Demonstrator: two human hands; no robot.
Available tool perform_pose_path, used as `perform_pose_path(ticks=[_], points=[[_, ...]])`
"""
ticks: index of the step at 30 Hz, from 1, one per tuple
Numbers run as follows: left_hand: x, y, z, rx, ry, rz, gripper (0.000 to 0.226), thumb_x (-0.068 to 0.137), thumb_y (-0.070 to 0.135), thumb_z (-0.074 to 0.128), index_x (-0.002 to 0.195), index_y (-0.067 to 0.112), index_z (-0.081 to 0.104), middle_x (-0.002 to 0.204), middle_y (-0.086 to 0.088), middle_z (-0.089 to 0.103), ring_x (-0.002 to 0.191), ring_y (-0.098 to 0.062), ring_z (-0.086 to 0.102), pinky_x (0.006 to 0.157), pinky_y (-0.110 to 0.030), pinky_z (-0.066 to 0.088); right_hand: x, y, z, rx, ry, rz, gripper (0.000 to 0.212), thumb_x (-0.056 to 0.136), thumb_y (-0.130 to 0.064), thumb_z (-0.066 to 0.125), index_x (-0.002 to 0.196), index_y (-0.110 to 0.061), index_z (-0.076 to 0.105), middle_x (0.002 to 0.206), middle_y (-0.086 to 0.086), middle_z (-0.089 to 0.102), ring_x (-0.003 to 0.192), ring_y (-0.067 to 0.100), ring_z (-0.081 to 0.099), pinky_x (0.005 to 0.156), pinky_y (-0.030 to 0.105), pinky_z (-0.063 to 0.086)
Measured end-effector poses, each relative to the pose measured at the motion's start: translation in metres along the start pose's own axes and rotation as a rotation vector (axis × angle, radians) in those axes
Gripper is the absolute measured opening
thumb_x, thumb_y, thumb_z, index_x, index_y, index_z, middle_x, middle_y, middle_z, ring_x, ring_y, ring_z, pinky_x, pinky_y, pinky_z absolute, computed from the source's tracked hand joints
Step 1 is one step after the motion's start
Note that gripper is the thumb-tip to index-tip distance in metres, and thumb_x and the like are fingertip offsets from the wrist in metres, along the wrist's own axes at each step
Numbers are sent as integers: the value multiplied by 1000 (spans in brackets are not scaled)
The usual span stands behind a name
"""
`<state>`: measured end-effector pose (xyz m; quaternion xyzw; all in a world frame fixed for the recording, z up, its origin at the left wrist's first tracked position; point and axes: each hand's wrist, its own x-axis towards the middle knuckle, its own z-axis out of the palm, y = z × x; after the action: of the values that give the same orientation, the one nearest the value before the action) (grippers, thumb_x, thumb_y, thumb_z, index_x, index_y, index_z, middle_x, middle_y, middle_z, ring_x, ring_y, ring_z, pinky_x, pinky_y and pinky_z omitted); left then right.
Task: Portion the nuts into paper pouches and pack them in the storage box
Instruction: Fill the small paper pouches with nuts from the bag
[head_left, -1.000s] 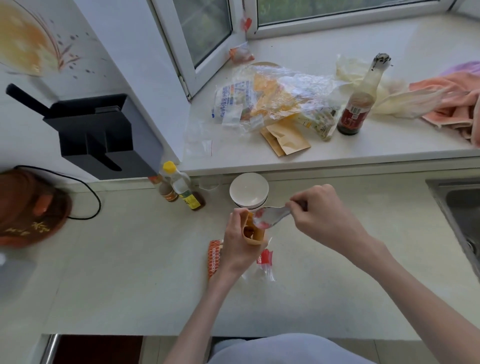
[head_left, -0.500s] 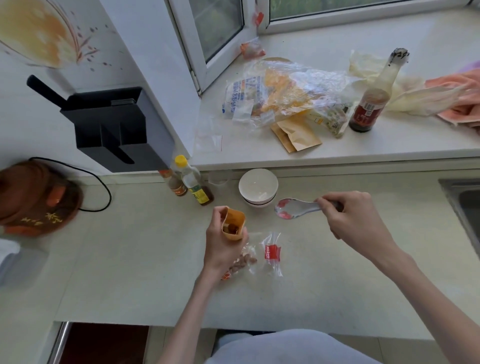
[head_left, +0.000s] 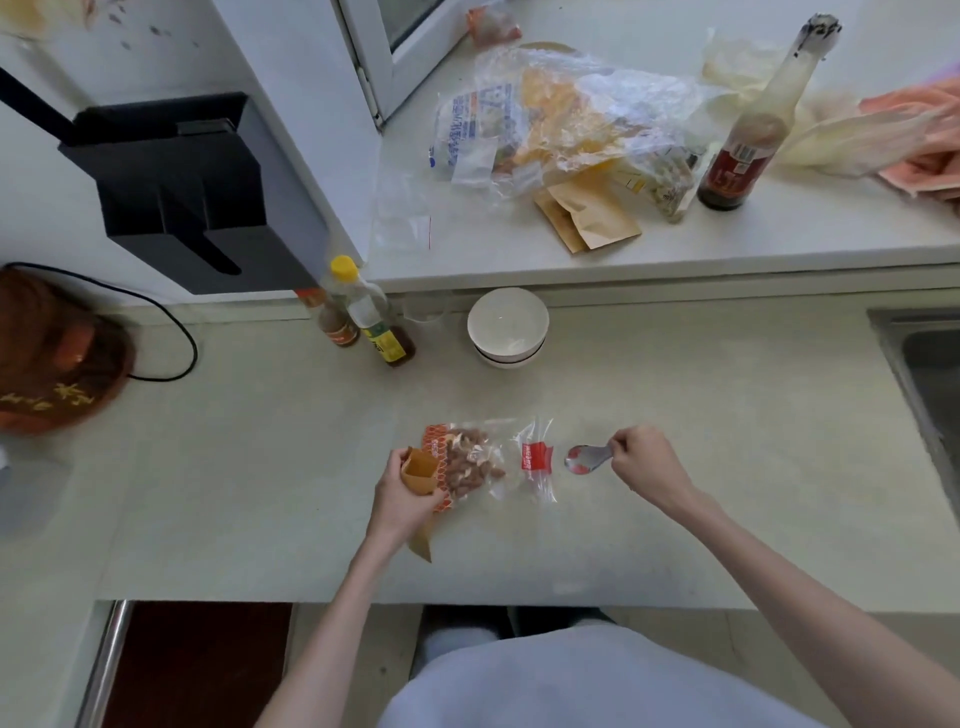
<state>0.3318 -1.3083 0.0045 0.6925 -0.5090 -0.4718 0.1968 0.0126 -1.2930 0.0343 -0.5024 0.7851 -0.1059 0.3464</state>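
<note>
Left hand: your left hand (head_left: 402, 496) has its fingers curled round a paper pouch (head_left: 420, 470), mouth up, just left of the nut bag.
Right hand: your right hand (head_left: 644, 465) pinches the handle of a metal spoon (head_left: 586, 458); its bowl sits low over the counter (head_left: 727, 441), right of the bag. Whether it touches, I cannot tell.
Nuts: brown nuts lie inside a clear plastic bag (head_left: 485, 462) flat on the counter, between your hands.
Step in hand: judged as scooping the next portion.
Technique: enter the bag mouth at the red-label end, keep the spoon level, and hold the pouch open and upright close to the bag so little spills.
Storage box: not identifiable in view.
Spare pouches: brown ones (head_left: 592, 218) on the sill.
Writing: red label on the bag and bottle (head_left: 748, 135) label carry print too small to read.
</note>
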Motion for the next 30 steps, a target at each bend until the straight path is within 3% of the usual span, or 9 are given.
perform_pose_path(ticks=[5,9,13,15,17,22,27,30], points=[[7,-24,3,-1,-46,-106,59,71,19,83,115,30,46,99,18,57,90,-2,57,63,-12,42,9,-6,22,-23,-30,-17,19,80,3,46,64,8,56,58,19,43,58,31,39,54,35,29],[18,-29,6,-2,-70,-148,60,71,18,83,117,27,46,103,11,59,92,-5,57,64,-16,44,18,-16,33,19,-41,-26,19,80,2,46,67,8,58,59,26,50,55,39,46,53,39,40],[27,-32,11,-7,-120,-184,61,71,17,82,121,23,47,108,5,61,94,-10,59,67,-18,44,19,-25,48,47,-93,-41,23,84,0,46,73,5,65,59,15,56,53,30,51,57,41,49],[30,-33,15,2,-146,-191,59,70,16,82,118,21,48,108,2,61,97,-16,60,67,-19,44,18,-29,57,42,-124,-51,25,86,-3,47,74,4,67,59,17,56,51,33,49,57,40,49],[35,-33,17,10,-166,-207,57,70,12,80,117,19,49,109,-2,61,99,-20,60,70,-23,46,17,-32,66,48,-134,-57,29,88,-8,49,67,3,65,55,19,51,48,31,42,52,39,47],[46,-39,15,-13,-206,-239,60,67,4,79,118,15,50,109,-5,61,101,-24,60,82,-33,52,18,-44,83,22,-130,-99,34,83,-6,47,50,-6,50,47,8,35,46,19,24,45,32,24],[51,-40,12,-76,-274,-252,60,68,5,79,118,19,49,103,2,60,92,-13,60,70,-26,49,20,-58,99,13,-103,-107,32,83,-1,48,51,-3,43,48,11,34,49,23,24,49,32,23],[53,-42,11,-111,-296,-259,58,68,4,78,116,20,49,102,1,62,93,-16,61,70,-27,51,23,-65,105,-20,-87,-113,33,80,2,46,50,-7,40,44,7,31,49,25,26,49,32,24]])
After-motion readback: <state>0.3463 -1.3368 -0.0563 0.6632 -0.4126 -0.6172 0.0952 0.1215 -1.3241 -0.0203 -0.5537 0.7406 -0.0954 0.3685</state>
